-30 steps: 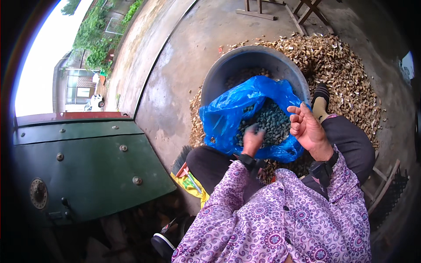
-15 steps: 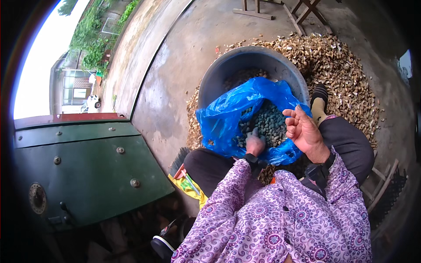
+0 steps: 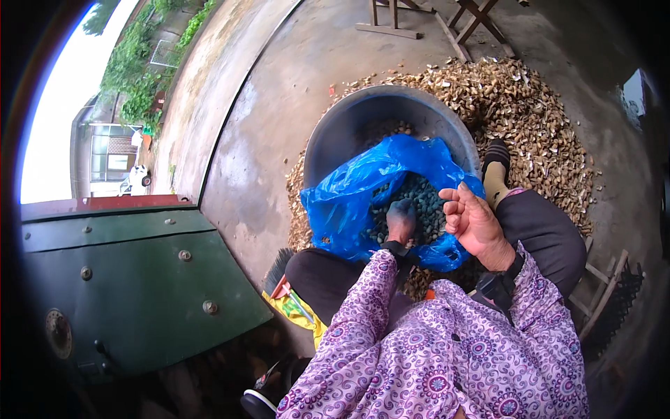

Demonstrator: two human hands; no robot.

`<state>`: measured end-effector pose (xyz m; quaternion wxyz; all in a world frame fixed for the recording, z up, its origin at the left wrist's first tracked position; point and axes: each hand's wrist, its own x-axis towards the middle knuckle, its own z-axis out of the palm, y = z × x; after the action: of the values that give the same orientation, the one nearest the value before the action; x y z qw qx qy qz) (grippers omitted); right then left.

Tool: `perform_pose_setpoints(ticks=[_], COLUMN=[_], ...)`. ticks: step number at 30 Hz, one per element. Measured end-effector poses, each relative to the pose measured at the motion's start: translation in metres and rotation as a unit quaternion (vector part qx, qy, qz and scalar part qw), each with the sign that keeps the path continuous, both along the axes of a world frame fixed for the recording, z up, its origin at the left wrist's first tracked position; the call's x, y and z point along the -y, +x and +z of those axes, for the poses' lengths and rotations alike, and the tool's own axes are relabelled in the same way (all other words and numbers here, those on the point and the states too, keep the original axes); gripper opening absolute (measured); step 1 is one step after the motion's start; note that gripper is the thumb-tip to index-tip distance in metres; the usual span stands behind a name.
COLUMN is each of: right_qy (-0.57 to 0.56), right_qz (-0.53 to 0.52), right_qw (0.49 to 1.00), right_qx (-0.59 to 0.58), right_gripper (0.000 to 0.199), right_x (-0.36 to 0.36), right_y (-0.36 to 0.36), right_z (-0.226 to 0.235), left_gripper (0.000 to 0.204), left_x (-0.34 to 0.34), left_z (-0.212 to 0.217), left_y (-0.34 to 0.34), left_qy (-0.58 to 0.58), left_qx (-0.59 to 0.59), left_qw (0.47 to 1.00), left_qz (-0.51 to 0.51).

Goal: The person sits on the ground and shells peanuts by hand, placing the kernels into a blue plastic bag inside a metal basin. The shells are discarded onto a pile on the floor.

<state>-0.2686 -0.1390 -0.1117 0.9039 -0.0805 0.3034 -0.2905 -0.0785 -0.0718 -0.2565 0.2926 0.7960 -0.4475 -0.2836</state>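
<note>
A blue plastic bag (image 3: 335, 199) lies open over the near part of a big grey basin (image 3: 322, 143). Inside the bag is a heap of small roundish kernels (image 3: 434, 216), perhaps shelled peanuts, tinted by the plastic. My left hand (image 3: 400, 220) reaches down into the bag among them; its fingers are hard to make out. Above the bag's right edge, my right hand (image 3: 477, 225) is raised with the palm turned inward and its fingers curled. Whatever those fingers may hold is too small to see. More kernels (image 3: 396, 128) lie in the basin's far part.
Broken peanut shells (image 3: 537, 133) are piled around the basin, mostly to the right. My legs flank the basin. A green metal panel (image 3: 153, 300) stands at left, beside a brush (image 3: 278, 269) and yellow bag (image 3: 296, 311). Wooden stands (image 3: 469, 28) are at the far side.
My left hand has shifted slightly deeper into the bag, over the kernels. The right hand keeps its curled pose. The whole view has moved a little.
</note>
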Motion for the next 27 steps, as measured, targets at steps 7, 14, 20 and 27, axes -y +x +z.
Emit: perform_pose_setpoints(ticks=[7, 14, 20, 27], right_qy=[-0.03, -0.068, -0.289, -0.463], right_qz=[0.001, 0.019, 0.136, 0.186], right_qw=[0.998, 0.994, 0.914, 0.841], right_qx=[-0.049, -0.086, -0.252, -0.21], right_gripper=[0.037, 0.031, 0.019, 0.019], right_x=[0.005, -0.003, -0.008, -0.025], right_y=[-0.001, 0.008, 0.017, 0.038], right_z=[-0.009, -0.018, -0.056, -0.054], left_gripper=[0.017, 0.019, 0.024, 0.019], left_x=[0.008, -0.002, -0.013, -0.036], left_z=[-0.002, 0.008, 0.09, 0.132], left_y=[-0.009, -0.012, -0.017, -0.023], left_qy=[0.085, 0.013, -0.034, -0.042], left_qx=[0.01, 0.043, -0.321, -0.406], left_qw=[0.996, 0.999, 0.942, 0.91], left_qz=[-0.014, -0.029, 0.091, 0.079])
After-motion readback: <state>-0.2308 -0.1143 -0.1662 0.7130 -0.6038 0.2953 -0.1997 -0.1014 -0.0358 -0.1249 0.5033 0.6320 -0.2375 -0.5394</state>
